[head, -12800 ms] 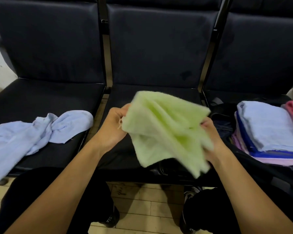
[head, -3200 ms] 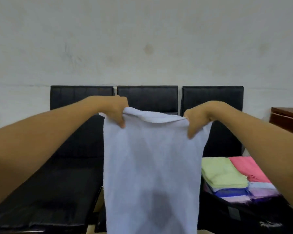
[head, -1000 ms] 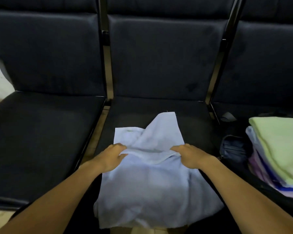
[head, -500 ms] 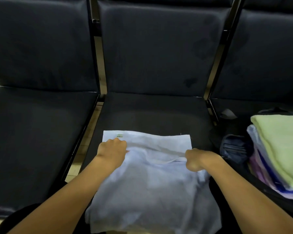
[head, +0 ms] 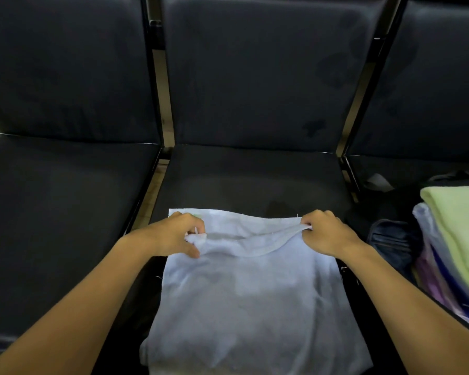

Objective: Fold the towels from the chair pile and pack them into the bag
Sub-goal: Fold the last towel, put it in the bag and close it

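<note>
The pale blue towel (head: pixel 244 299) lies on the middle chair seat (head: pixel 249 185), its near part spilling over the seat's front edge toward the person; a folded upper layer rides on a lower layer whose far edge shows as a straight strip just beyond the two grips. The left hand (head: pixel 173 234) pinches the upper layer's left corner, fingers curled round a small bunch of cloth; the right hand (head: pixel 325 234) pinches the right corner the same way, thumb and fingers closed on the hem; between them the held edge sags in a shallow arc, slightly lifted off the layer beneath.

The relation that matters: the held edge runs left to right from one grip to the other, and the bulk of the towel lies on the near side of both grips, toward the body. Both hands sit level with each other, so neither is nearer the edge; the fold in hand looks like a lengthwise halving, probably finished by laying this edge on the far strip.

Outward from the right grip, on the next seat, sits a dark bag (head: pixel 393 242) with a stack of folded towels (head: pixel 455 239), green on top, blurred at the frame's edge; outward from the left grip is the left chair seat (head: pixel 60 217).
</note>
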Action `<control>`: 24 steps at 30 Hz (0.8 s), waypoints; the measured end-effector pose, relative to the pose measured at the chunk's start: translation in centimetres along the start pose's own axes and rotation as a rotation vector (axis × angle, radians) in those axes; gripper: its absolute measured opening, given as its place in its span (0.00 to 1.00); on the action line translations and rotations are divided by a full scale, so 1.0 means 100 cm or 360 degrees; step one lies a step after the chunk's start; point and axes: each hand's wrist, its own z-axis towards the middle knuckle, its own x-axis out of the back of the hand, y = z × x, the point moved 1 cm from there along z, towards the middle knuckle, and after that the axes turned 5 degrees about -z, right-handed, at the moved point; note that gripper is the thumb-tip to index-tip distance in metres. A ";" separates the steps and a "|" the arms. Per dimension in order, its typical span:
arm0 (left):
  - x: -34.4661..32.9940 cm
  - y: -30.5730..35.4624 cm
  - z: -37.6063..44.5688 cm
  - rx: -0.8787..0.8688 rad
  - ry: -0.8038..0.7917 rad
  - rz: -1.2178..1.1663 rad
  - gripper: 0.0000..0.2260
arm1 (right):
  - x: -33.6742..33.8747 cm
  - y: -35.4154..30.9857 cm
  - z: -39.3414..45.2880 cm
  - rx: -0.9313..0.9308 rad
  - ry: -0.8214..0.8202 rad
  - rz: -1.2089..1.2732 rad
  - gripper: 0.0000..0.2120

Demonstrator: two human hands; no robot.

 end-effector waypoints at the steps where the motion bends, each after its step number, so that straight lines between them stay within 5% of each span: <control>1: 0.003 -0.001 0.000 -0.0030 0.0035 -0.0031 0.11 | 0.000 0.001 0.003 -0.0005 0.0038 0.0040 0.07; 11: 0.027 -0.012 0.004 -0.0048 0.0591 -0.0009 0.08 | -0.009 0.016 0.018 0.0008 0.0229 0.0227 0.19; 15: 0.033 -0.015 0.002 0.0104 0.0887 0.0074 0.06 | -0.010 0.019 0.023 -0.0088 0.0391 0.0193 0.13; 19: 0.021 -0.020 0.006 0.0135 0.0737 0.0240 0.02 | -0.020 0.018 0.025 -0.0015 0.0246 0.0017 0.10; 24: 0.018 -0.021 0.009 0.0209 0.0599 0.0215 0.07 | -0.022 0.019 0.025 0.0053 0.0210 0.0036 0.20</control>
